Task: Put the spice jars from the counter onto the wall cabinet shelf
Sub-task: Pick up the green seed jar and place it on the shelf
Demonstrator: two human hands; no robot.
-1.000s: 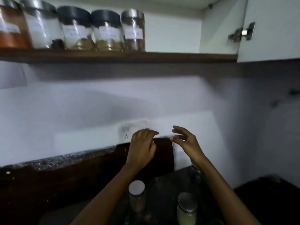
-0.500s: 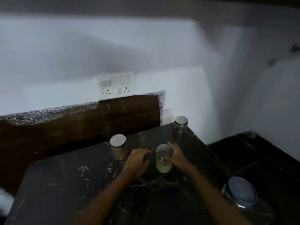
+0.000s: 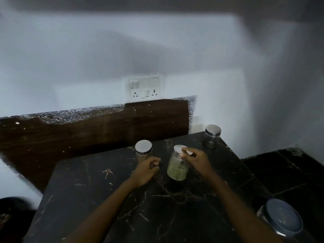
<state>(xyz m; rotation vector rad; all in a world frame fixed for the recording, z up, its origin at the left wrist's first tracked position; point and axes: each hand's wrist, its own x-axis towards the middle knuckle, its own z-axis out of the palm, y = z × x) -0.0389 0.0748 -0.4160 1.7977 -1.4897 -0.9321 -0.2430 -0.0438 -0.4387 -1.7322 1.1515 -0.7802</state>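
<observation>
Our right hand (image 3: 196, 160) is pinching the silver-lidded clear glass jar of green spice (image 3: 177, 170) by its lid; our curled left hand (image 3: 147, 171) should be supporting below that pinch.

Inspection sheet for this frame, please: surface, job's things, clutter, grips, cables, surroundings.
Surface: dark marbled counter, dim light.
Job's things: green-filled jar in right hand; silver-lidded jar beside left hand; dark jar at back right corner.
Clutter: large lidded container at lower right.
Grips: right hand pinches green-filled jar's lid; left hand curled, contents unclear.
Cables: nothing seen.
Surroundings: white wall, socket plate, brown back panel.
</observation>
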